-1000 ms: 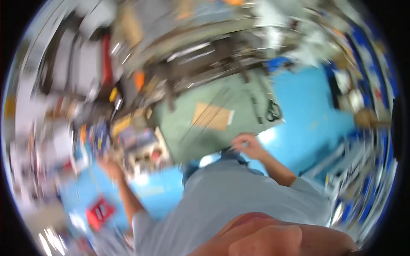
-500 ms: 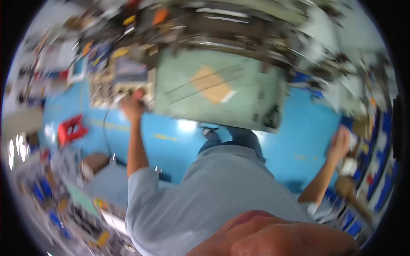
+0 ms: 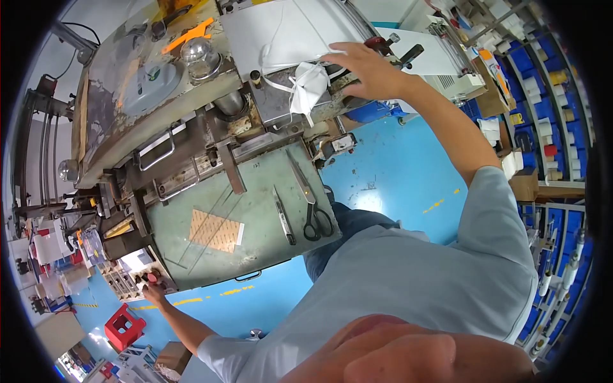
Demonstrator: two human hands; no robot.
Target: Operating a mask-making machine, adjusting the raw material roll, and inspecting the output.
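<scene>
My right hand is held out at the far right, fingers spread with nothing in them. Close beside its fingertips, a white strapped piece that looks like a face mask hangs over the metal edge of the machine. My left hand is at a small control box, by a red knob; its fingers are too small to make out. Between my hands, a green work surface bears large black-handled scissors, a cutter knife, a tan sheet and thin rods.
The machine's worn bed behind the green surface carries a clear dome and an orange tool. A red stool stands on the blue floor at the left. Shelves with blue bins line the right side.
My view has swung to the right and sharpened. My right hand has gone from low at my side up to the machine's far right part; my left hand remains by the control box.
</scene>
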